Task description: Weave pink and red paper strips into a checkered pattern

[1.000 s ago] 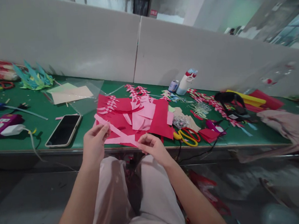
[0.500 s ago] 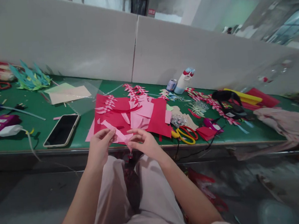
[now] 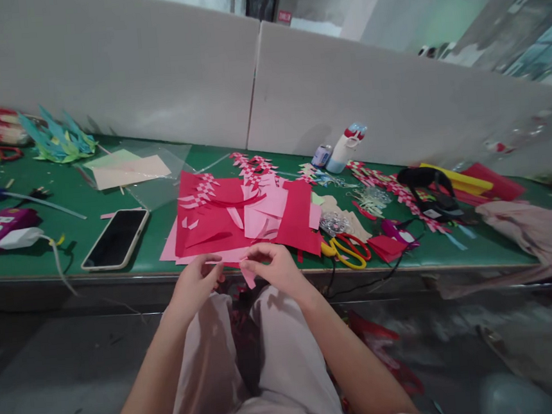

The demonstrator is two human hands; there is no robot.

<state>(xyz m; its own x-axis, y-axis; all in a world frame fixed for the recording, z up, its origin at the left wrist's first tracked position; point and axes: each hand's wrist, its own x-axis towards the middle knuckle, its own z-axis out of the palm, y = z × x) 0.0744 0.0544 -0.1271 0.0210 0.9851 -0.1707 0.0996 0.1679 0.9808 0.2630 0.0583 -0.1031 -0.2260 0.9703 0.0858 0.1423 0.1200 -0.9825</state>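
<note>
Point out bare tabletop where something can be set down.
Bare green tabletop shows at front right, between the purple device and the pinkish cloth. A narrower gap lies between the phone and the paper pile. The middle is crowded with that pile and the scissors to its right.

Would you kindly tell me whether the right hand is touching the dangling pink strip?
Touching: the head view shows the right hand pinching the dangling pink strip at its top.

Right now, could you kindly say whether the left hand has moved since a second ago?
Yes: judged against the phone, the left hand has shifted right and lower in view.
</note>
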